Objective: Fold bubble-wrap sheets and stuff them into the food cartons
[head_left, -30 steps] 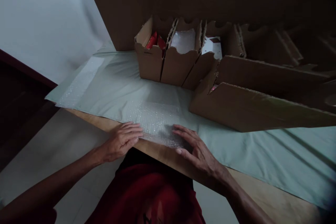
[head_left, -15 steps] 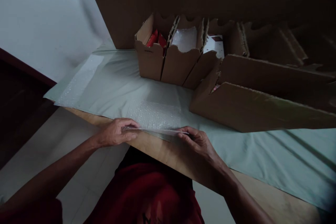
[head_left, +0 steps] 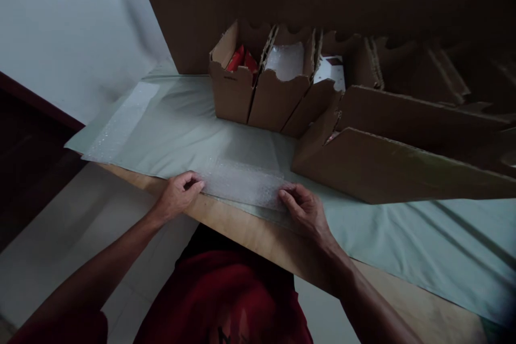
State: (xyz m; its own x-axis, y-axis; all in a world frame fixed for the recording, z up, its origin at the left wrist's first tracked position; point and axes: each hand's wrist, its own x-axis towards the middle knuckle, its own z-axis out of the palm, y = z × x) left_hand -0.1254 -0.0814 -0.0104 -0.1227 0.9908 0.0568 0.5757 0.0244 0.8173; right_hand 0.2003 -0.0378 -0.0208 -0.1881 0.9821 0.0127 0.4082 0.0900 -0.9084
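Observation:
A sheet of bubble wrap [head_left: 244, 184] lies at the front edge of the cloth-covered table, its near part folded over into a strip. My left hand [head_left: 181, 191] pinches the strip's left end between thumb and fingers. At the other end, my right hand [head_left: 304, 207] grips the right corner, thumb on top. Both hands rest low, close to the table's wooden front edge.
A second bubble wrap piece [head_left: 121, 121] lies on the green cloth [head_left: 181, 113] at the left. Behind stand cardboard bins holding red packets [head_left: 242, 59], clear plastic [head_left: 285, 62] and a white item [head_left: 330, 71]. A long cardboard box [head_left: 411, 164] sits front right.
The near edge of the bubble wrap, raised before, now lies folded flat over the sheet. Both hands have shifted slightly away from my body and still hold its ends.

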